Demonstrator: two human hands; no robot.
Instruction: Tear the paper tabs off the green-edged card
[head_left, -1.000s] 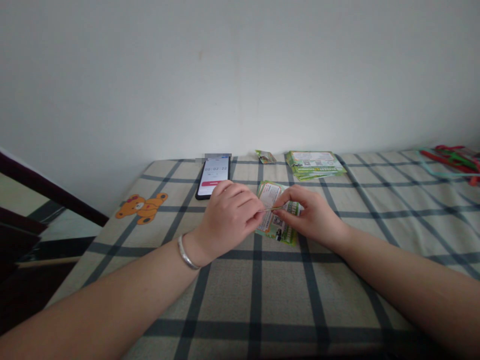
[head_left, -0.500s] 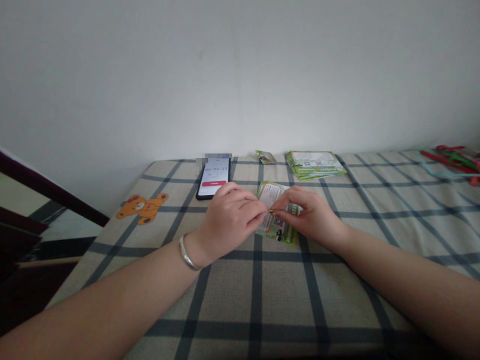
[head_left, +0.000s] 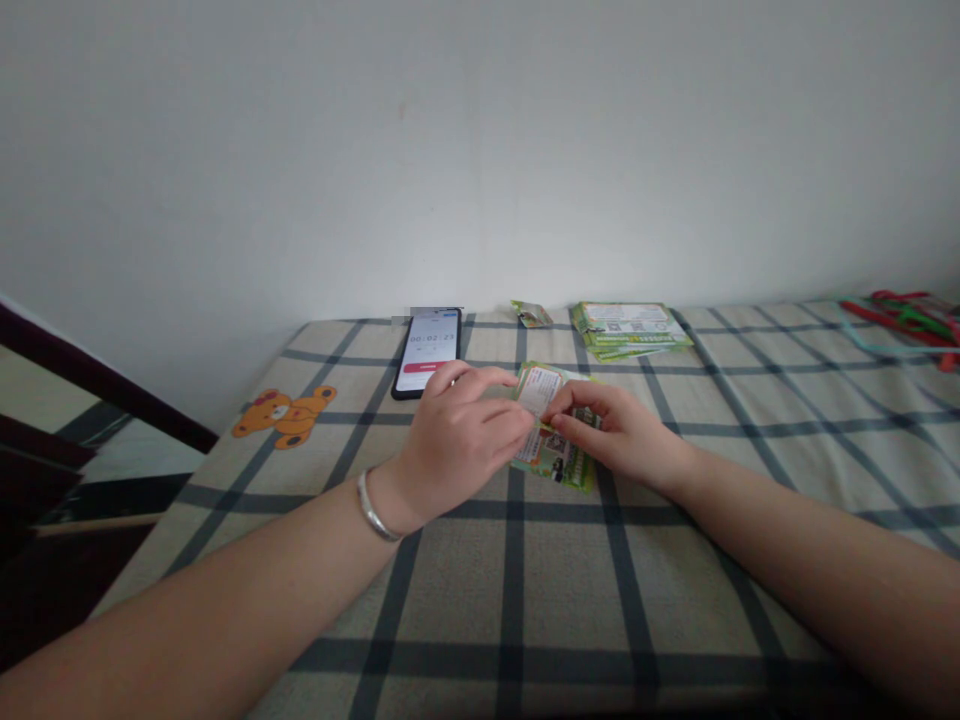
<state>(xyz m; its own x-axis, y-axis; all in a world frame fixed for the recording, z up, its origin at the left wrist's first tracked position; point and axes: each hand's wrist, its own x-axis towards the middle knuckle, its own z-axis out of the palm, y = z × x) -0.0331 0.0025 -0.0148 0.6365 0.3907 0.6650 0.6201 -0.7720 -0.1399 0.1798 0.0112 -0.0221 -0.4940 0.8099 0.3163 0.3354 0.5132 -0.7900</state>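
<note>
Green-and-white printed packets (head_left: pixel 568 465) lie in a small overlapping pile on the checked cloth, partly covered by my hands. Over the pile, my right hand (head_left: pixel 619 430) pinches thumb and forefinger together at something small and yellowish, too tiny to name. My left hand (head_left: pixel 465 425), with a silver bangle at the wrist, reaches in from the left. Its forefinger is raised and stretched apart from the other fingers, whose tips are beside the right fingertips. The left thumb is hidden, and no object shows in that hand.
A phone (head_left: pixel 427 350) showing a timer lies behind my left hand. Toward the wall are a small crumpled green packet (head_left: pixel 531 314) and a stack of similar green packets (head_left: pixel 634 325). A clear-edged tray (head_left: pixel 862 342) with red and green items sits far right. A bear picture (head_left: pixel 285 415) is at left.
My left forefinger has lifted and spread away from the right fingertips. The right hand has stayed almost in place, still pinching. The packets have not visibly moved.
</note>
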